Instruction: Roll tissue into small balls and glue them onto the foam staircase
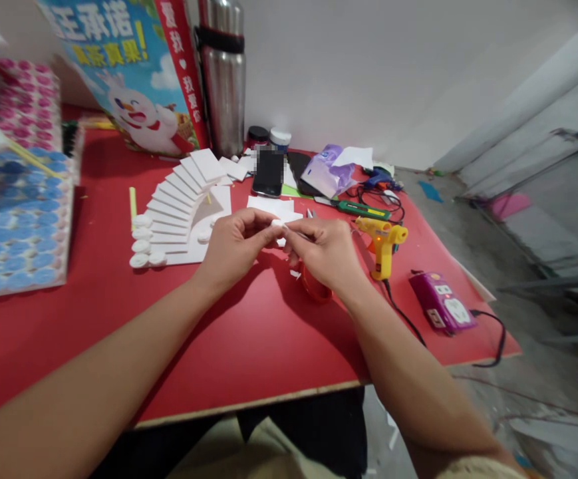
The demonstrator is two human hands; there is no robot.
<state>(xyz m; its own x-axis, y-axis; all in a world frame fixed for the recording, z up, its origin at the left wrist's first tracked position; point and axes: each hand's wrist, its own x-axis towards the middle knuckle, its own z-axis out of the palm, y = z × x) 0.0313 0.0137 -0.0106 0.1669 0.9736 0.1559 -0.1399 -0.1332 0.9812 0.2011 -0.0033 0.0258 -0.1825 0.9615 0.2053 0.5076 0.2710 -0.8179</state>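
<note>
Above the red table, my left hand (239, 238) and my right hand (326, 247) meet, thumbs and fingertips pinching a small white piece (277, 224) between them. Its exact kind is too small to tell. Beneath my right hand lies a red ring-shaped handle (317, 287), apparently of scissors, with pointed metal tips showing beyond the knuckles. Left of my left hand stands a stepped fan of white board pieces (171, 206) on a white base. Several round white rosettes (140, 246) sit at its left edge. White sheets (273, 206) lie just behind my fingers.
A yellow glue gun (381, 243) stands right of my right hand, near a purple power socket box (443, 303) with cords. Behind are a green-handled tool (363, 210), a phone (269, 173), a steel flask (225, 86) and a printed box (134, 80). Blue rosettes (24, 233) fill a tray at left.
</note>
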